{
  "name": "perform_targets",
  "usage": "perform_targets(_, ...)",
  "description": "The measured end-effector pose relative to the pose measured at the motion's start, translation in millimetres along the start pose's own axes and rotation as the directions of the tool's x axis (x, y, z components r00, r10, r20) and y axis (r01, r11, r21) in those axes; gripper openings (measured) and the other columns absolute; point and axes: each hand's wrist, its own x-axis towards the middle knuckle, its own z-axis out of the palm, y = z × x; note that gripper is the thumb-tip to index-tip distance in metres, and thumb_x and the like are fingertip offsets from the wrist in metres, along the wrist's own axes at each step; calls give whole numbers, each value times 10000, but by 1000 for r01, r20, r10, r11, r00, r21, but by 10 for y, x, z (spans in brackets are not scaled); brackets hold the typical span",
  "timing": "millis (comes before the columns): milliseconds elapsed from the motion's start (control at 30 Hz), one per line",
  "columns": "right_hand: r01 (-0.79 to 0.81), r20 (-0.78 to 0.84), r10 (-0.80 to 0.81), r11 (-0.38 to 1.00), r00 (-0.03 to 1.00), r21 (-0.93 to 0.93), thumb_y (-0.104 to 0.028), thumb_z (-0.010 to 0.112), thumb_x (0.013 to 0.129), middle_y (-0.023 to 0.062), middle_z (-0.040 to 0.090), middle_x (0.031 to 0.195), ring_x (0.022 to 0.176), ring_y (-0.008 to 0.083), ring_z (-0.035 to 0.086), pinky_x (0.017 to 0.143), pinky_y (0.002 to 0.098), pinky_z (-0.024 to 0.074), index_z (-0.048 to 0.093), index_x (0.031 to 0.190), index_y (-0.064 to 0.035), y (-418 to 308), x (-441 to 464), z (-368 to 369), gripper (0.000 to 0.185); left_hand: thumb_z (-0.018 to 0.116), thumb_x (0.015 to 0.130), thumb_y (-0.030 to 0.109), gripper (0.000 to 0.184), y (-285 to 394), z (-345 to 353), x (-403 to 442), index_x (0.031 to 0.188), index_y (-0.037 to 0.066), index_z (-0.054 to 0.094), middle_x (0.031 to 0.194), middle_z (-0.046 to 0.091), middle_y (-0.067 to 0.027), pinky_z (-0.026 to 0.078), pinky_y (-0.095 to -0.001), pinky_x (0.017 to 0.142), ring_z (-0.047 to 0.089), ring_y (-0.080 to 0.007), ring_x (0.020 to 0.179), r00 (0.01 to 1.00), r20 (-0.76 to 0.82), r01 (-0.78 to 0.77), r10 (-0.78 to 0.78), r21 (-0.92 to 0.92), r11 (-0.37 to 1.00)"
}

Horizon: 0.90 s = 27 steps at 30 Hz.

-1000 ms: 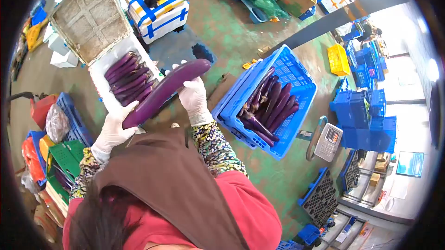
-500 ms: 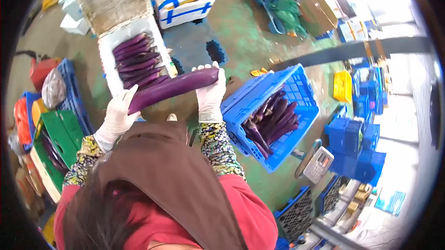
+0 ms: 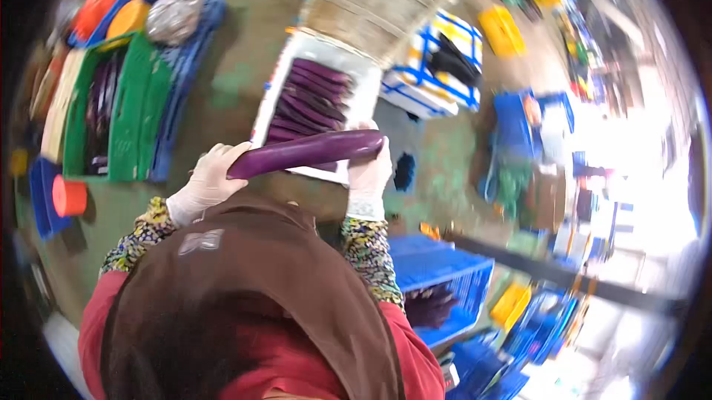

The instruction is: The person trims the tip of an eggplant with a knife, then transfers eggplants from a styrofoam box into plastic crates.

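A long purple eggplant (image 3: pixel 311 152) is held level in front of the brown apron, its right end slightly higher. My left hand (image 3: pixel 211 181), in a white glove, grips its left end. The gloved right hand (image 3: pixel 369 176) is closed round the right end. Just beyond, a white foam box (image 3: pixel 361 96) holds a stack of eggplants (image 3: pixel 308 103), the nearest partly hidden behind the held one. A blue crate (image 3: pixel 437 263) with more eggplants (image 3: pixel 432 306) stands at the lower right, partly behind my right sleeve.
A dirty foam lid (image 3: pixel 378 7) rests at the foam box's far edge. Right of it sits a blue-taped white box (image 3: pixel 419 88) with a black item on top. Green crates (image 3: pixel 141 118) stand at left, beside a blue crate (image 3: pixel 185 88). A dark beam (image 3: pixel 519 260) crosses at right.
The view has swung right to left, so the foam box now lies straight ahead and the blue eggplant crate is lower. Both hands still hold the eggplant, now over the foam box's near edge.
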Motion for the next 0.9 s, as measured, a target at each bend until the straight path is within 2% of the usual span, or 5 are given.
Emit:
perform_targets(33, 165, 126, -125, 907, 984, -389, -311, 423, 991, 156, 591, 1194, 1131, 291, 560, 999, 446, 435, 515, 1254, 5, 234, 86, 24, 422, 746, 659, 136, 648, -245, -105, -116, 1267, 65, 532, 970, 619, -147, 465, -440, 815, 571, -340, 929, 998, -63, 19, -19, -11, 1000)
perform_targets(200, -168, 171, 226, 939, 959, -299, -223, 408, 987, 201, 541, 1269, 1151, 356, 542, 977, 496, 463, 479, 1272, 35, 1280, 496, 520, 390, 721, 690, 182, 628, -1564, -834, -673, 1272, 34, 537, 993, 625, -179, 465, -452, 806, 586, -363, 945, 869, -198, 420, -453, -186, 888)
perform_targets(300, -332, -72, 359, 744, 930, -580, -325, 643, 873, 107, 642, 1109, 1002, 282, 613, 918, 451, 480, 585, 1191, -71, 2055, 533, 829, 411, 680, 690, 245, 575, -2525, -1332, -1018, 1200, 5, 566, 942, 644, -224, 485, -444, 784, 617, -384, 909, 742, -227, 529, -631, -381, 758)
perform_targets(467, -449, -100, 628, 427, 772, -785, -227, 560, 951, 173, 627, 1104, 946, 275, 622, 875, 408, 507, 558, 1203, 22, 2976, 280, 1495, 355, 617, 685, 208, 561, -3839, -1802, -1600, 1204, 1, 568, 915, 641, -261, 483, -492, 788, 618, -426, 888, 360, -541, 773, -761, -284, 568)
perform_targets(900, -261, -180, 343, 208, 922, -943, -181, 571, 937, 153, 680, 1028, 873, 212, 687, 754, 285, 541, 620, 1144, 25, 2821, 499, 1977, 296, 671, 684, 231, 529, -6187, -2581, -1696, 1163, 21, 593, 996, 675, -222, 503, -439, 816, 654, -373, 939, -16, -458, 854, -889, -469, 227)
